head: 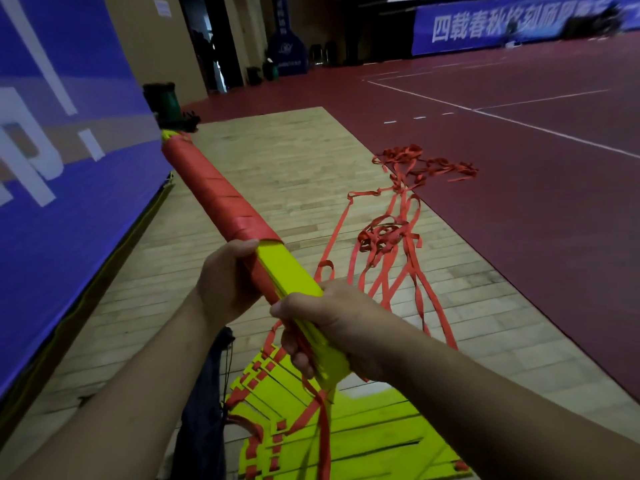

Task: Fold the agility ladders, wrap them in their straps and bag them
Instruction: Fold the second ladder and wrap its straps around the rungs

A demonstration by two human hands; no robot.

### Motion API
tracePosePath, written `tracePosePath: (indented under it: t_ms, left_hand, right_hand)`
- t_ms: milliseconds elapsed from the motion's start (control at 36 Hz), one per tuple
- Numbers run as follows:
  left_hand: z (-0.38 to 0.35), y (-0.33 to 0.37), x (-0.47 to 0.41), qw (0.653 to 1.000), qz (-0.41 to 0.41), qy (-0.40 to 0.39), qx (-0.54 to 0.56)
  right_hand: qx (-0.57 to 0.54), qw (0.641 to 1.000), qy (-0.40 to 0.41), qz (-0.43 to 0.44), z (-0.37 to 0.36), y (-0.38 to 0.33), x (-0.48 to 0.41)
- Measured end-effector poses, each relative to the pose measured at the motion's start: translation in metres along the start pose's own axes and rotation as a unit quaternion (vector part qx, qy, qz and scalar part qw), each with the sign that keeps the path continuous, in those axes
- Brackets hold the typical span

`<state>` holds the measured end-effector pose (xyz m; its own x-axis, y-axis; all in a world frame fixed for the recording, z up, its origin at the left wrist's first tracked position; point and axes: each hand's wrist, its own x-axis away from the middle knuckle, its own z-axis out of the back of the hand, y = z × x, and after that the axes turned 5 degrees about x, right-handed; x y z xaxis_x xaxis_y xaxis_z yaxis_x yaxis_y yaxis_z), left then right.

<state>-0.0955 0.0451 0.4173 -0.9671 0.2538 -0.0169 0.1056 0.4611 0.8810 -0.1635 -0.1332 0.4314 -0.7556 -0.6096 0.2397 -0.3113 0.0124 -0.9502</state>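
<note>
The blue wall panel (69, 168) with its big white lettering fills your view from 7 to 11 o'clock. The dark red court (519, 150) with its white lines spreads from 12 to 4 o'clock. Between them a strip of pale wooden floor (277, 174) runs from your feet away toward 12 o'clock. A second blue banner (502, 26) with white characters hangs along the far wall at 1 o'clock.

At 6 o'clock, a ladder (346, 427) lies on the wood with its yellow rungs fanned out and red webbing threaded through them.

You hold the bundle of stacked yellow rungs (287, 268) in the middle of the view. It slants from 5 o'clock up toward 11 o'clock. Red strap (214, 192) is wound tightly round its upper half, and the lower part is bare yellow.

Loose red straps (398, 220) trail in tangled loops from your right hand out to 2 o'clock, across the wood and onto the edge of the court.

A dark drawstring bag (201, 410) lies at 7 o'clock, just beside the fanned ladder.

Your left hand (225, 282) grips the bundle where the wrap ends, thumb on top. Your right hand (329, 323) is curled round the bundle's near end, with strands of strap running past its fingers.

A green bin (166, 98) stands by the wall at 11 o'clock.
</note>
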Motion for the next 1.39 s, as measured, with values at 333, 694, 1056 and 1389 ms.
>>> tracePosePath:
  t_ms: [333,694,1056,1389]
  left_hand:
    - [-0.015,-0.013,-0.009,0.951,0.093,0.053,-0.29]
    - [-0.004,-0.031,-0.015,0.936,0.066,0.084,-0.334]
    - [-0.067,-0.063,0.016,0.953,0.166,-0.168,-0.187]
    - [-0.067,-0.066,0.016,0.95,0.23,-0.182,-0.11]
  right_hand:
    - [0.406,0.875,0.262,0.037,0.028,0.011,-0.009]
    - [0.328,0.931,0.162,0.0,0.026,0.031,-0.027]
    - [-0.338,0.935,0.091,0.063,0.094,0.008,-0.043]
    - [-0.407,0.907,0.092,0.054,0.09,0.005,-0.041]
